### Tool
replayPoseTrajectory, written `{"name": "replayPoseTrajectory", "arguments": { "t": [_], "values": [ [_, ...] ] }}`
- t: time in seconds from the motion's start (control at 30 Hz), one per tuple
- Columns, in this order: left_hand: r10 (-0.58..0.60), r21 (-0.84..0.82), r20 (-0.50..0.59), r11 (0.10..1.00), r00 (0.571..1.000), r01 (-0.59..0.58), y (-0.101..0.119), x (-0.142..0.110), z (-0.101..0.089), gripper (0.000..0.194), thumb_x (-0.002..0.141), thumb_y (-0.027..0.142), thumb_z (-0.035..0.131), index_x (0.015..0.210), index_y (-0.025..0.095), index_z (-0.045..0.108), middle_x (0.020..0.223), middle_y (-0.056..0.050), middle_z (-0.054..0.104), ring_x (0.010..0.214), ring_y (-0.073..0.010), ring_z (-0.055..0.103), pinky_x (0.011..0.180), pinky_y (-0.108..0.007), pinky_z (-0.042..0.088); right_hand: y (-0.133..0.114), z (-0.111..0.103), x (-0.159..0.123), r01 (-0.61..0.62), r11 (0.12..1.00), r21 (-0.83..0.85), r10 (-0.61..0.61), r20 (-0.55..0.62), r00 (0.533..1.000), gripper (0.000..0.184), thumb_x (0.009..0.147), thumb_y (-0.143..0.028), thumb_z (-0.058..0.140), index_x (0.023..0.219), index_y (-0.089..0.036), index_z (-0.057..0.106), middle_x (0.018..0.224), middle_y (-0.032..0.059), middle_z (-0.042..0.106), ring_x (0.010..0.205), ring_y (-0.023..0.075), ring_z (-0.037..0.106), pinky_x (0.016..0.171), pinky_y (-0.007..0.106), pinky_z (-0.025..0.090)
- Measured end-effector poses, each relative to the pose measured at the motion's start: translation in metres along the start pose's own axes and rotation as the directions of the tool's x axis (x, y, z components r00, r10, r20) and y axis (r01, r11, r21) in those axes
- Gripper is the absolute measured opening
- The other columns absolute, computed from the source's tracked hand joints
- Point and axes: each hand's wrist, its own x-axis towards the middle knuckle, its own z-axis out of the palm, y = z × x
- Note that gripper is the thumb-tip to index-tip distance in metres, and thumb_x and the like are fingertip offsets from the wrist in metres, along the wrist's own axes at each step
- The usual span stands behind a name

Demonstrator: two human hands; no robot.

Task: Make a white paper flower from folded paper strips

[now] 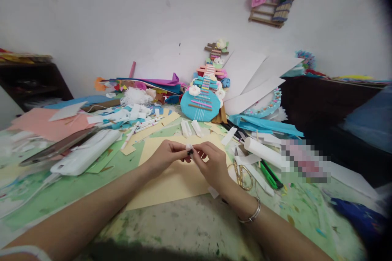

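Both hands meet over a cream sheet of paper [171, 189] in the middle of the table. Between the fingertips is a small piece of white paper [189, 147], partly hidden by the fingers. My left hand [168, 154] pinches it from the left, and my right hand [211, 161] pinches it from the right. Just beyond the hands lie folded white paper strips [186, 128]. Gold-handled scissors [241, 174] rest beside my right wrist. A blue paper lute-like instrument [199, 106] with strings leans upright against the wall.
At right lie a green utility knife [270, 174] and a white paper roll [262, 151]. A white power bank or charger-like block [85, 153] with a cable sits at left, near pink paper [39, 124]. White shredded paper [137, 97] is piled behind. Paper scraps cover much of the table.
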Motion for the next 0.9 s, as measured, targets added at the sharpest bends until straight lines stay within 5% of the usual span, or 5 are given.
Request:
{"name": "replayPoseTrajectory", "arguments": {
  "t": [0.5, 0.9],
  "values": [
    [-0.042, -0.009, 0.042, 0.999, 0.998, 0.042, 0.003, -0.001, 0.011, 0.016, 0.071, 0.022, 0.059, 0.061, 0.013, 0.068, 0.058, -0.003, 0.064, 0.058, -0.012, 0.055, 0.059, -0.022, 0.041, 0.002, 0.003, -0.001, -0.009, 0.986, -0.165, 0.003, -0.035, 0.999, 0.015, 0.08, -0.015, 0.048, 0.068, -0.017, 0.057, 0.065, 0.0019, 0.055, 0.06, 0.0108, 0.05, 0.057, 0.022, 0.039],
    [-0.079, -0.188, -0.128, 0.981, 0.989, 0.054, -0.005, 0.004, 0.003, 0.02, 0.071, 0.029, 0.064, 0.081, 0.013, 0.071, 0.07, -0.006, 0.066, 0.068, -0.0134, 0.058, 0.064, -0.024, 0.044, 0.005, -0.001, -0.001, -0.095, 0.995, -0.014, 0.095, 0.032, 0.995, 0.013, 0.079, -0.016, 0.05, 0.081, -0.017, 0.062, 0.075, 0.0026, 0.062, 0.058, 0.009, 0.054, 0.056, 0.021, 0.044]
  ]
}}
